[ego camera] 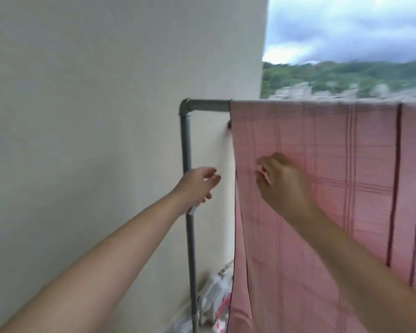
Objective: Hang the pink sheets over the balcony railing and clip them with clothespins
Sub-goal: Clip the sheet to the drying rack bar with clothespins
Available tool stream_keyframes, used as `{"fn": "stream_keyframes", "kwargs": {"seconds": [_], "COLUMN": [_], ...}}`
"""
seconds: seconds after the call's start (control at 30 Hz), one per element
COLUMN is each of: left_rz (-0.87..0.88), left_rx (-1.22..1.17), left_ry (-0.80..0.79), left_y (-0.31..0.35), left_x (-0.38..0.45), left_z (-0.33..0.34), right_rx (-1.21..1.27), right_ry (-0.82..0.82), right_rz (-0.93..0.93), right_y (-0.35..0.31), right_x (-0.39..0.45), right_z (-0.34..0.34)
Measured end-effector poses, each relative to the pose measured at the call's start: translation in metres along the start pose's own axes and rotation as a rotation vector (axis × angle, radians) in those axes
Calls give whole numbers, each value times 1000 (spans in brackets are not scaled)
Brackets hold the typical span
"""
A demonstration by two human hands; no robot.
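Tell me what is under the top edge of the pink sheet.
The pink sheet drapes over the grey railing, whose bare end shows at the left corner. Beneath the cloth the rail is covered. A small dark-red thing peeks out at the sheet's edge; unclear what.

You have one pink checked sheet [322, 164] draped over one grey pipe railing [209, 105], and two bare hands: left hand [198, 185], right hand [282, 183]. You can count no clothespin clearly.

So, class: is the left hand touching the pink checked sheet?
Apart. The head view shows bare wall between the left hand and the pink checked sheet's edge.
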State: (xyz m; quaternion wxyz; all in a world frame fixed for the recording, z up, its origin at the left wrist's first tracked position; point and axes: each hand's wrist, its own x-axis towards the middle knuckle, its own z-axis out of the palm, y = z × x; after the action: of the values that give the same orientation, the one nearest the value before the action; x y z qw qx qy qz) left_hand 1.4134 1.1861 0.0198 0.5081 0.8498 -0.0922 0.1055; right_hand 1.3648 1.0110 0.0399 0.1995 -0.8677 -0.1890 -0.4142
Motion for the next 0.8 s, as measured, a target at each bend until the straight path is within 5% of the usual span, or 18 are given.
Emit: {"fn": "stream_keyframes", "kwargs": {"seconds": [0.17,0.27,0.5,0.63,0.8], "left_rz": [225,258,738,697,516], "left_rx": [-192,-345,-115,-147,-131], "left_ry": [-259,-350,-70,-74,51], "left_y": [34,34,41,73,88], "left_x": [78,83,88,116,177], "left_z": [6,10,-39,-62,-94], "right_rx": [-361,-566,-867,-823,-686], "right_ry": [176,132,-106,-233,-127], "right_rz": [139,229,244,309,348], "right_y": [-21,-33,-51,-48,-43], "right_x": [49,69,124,167,227], "right_z": [-16,-22,-23,-24,1]}}
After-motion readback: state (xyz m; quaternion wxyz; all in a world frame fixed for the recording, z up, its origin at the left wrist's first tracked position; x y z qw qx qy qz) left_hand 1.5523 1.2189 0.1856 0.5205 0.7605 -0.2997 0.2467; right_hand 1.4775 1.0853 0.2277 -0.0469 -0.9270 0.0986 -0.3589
